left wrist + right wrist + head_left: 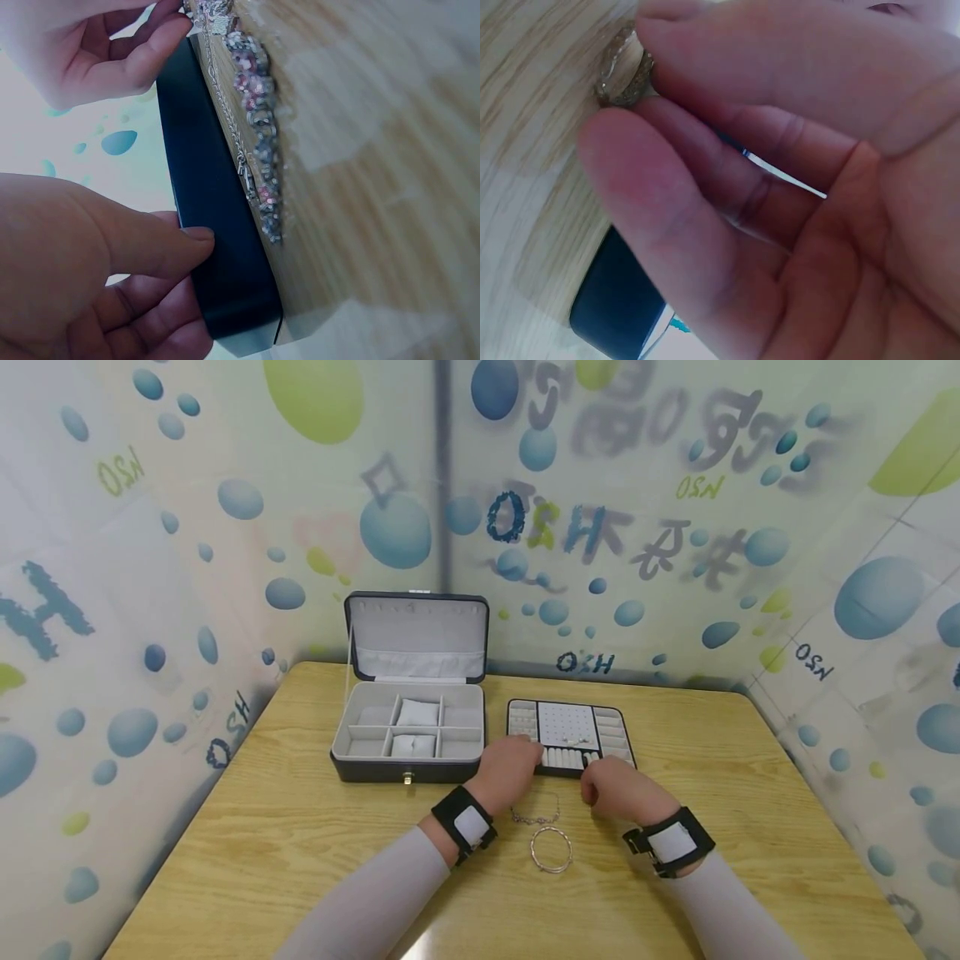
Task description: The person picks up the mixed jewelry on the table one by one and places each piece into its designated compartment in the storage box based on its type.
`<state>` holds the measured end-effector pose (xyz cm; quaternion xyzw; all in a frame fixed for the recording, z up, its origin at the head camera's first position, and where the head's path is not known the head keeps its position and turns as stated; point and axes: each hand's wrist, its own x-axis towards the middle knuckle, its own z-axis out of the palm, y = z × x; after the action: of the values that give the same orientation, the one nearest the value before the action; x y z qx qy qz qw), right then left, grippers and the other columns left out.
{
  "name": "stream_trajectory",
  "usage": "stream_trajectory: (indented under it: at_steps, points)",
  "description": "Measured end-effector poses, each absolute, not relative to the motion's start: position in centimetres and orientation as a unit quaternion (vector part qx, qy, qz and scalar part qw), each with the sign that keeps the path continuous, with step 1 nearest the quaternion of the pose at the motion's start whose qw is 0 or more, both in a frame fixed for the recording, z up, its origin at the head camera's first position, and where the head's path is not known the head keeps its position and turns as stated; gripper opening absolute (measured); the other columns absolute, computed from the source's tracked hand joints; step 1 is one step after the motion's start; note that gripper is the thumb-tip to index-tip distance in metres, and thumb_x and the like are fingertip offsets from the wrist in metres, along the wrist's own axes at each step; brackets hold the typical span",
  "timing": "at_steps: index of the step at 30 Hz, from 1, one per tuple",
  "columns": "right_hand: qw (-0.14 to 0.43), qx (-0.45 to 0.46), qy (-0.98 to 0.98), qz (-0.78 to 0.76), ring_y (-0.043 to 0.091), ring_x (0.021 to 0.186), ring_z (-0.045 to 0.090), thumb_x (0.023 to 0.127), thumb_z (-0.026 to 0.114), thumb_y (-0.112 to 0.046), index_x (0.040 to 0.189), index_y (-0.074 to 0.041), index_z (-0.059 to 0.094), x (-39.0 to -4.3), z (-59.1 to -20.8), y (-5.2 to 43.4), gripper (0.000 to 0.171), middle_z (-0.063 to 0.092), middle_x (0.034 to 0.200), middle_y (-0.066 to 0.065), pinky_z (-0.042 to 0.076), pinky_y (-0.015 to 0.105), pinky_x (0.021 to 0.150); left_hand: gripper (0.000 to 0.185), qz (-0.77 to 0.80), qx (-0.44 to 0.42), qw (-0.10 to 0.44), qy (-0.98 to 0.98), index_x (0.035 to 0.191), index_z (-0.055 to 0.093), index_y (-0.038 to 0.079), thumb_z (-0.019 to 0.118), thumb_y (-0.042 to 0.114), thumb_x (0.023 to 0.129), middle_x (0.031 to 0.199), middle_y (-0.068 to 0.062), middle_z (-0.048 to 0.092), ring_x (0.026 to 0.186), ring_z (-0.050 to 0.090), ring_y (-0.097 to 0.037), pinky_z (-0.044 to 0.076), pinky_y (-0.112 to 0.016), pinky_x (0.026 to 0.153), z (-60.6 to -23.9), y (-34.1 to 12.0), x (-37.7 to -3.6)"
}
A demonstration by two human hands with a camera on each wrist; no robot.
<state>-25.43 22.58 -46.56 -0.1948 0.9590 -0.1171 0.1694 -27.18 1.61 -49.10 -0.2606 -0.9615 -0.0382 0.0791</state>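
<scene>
Bubble-patterned sheeting closes off the back and sides of a pale wooden table, on which an open jewellery box stands with its lid raised and small white cushions in its grey compartments. Just to the right of it lies a dark-rimmed insert tray with ring slots and a dotted panel.

Both hands are placed at the tray's near edge. The left hand is seen with its thumb pressed flat against the tray's dark side wall and its fingers loosely bent — nothing is enclosed by them. A small sparkling ring is pinched at the fingertips of the right hand, low over the wood just in front of the tray; the fingers are curled tightly round it, so only part of the band is shown.

Between the wrists a beaded bracelet is laid out on the table, close along the tray's near wall, and a plain silver bangle lies just behind it, nearer the person.

Some risks can be judged from this. The ring is held only by a fingertip pinch, so it could be dropped and rolled across the smooth wood. The tray might be nudged by the left thumb, and the bracelet could be dragged by either wrist — it lies close beneath them.
</scene>
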Motion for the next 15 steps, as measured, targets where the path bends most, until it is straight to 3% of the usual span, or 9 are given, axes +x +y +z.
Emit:
stream_trajectory:
  at_steps: [15]
  points:
    - [0.144, -0.219, 0.96, -0.101, 0.014, 0.063, 0.044, 0.075, 0.074, 0.01, 0.064, -0.017, 0.062, -25.49, -47.2, 22.72, 0.032, 0.05, 0.065, -0.005, 0.036, 0.029, 0.059, 0.017, -0.044, -0.259, 0.08, -0.962, 0.095, 0.079, 0.023, 0.067, 0.013, 0.102, 0.084, 0.003, 0.07, 0.078, 0.066, -0.012, 0.05, -0.027, 0.057, -49.27, 1.54, -27.27]
